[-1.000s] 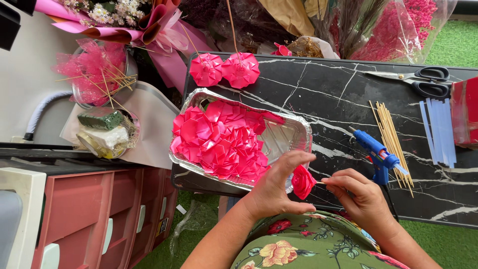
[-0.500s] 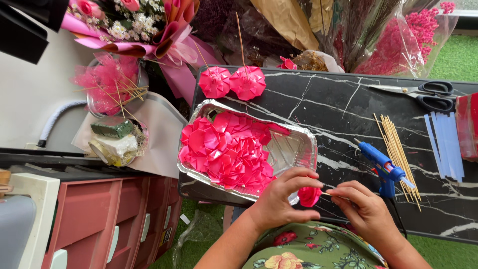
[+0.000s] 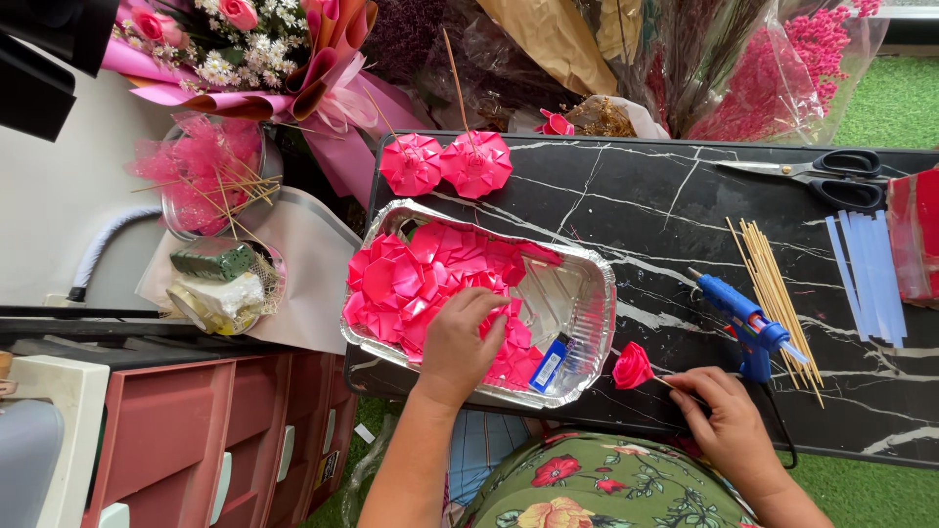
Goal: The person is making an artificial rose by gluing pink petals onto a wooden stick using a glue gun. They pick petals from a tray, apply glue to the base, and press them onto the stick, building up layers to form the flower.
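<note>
My left hand (image 3: 462,344) reaches into a foil tray (image 3: 585,293) and rests on the pile of pink folded paper petals (image 3: 421,279) inside it. My right hand (image 3: 722,418) pinches a thin wooden stick that carries a small red paper rosebud (image 3: 633,367), held just right of the tray over the black marble table (image 3: 665,210). A blue glue gun (image 3: 745,323) lies right beside that hand. Two finished pink paper flowers on sticks (image 3: 445,163) lie behind the tray.
A bundle of wooden skewers (image 3: 773,298) lies right of the glue gun. Black scissors (image 3: 831,168), pale blue strips (image 3: 866,269) and a red packet (image 3: 919,235) sit at the table's right. Wrapped bouquets line the back. A pink drawer unit (image 3: 235,440) stands at left.
My left hand let go of the rosebud and moved left into the tray onto the petals. My right hand keeps the stick with the bud, now alone.
</note>
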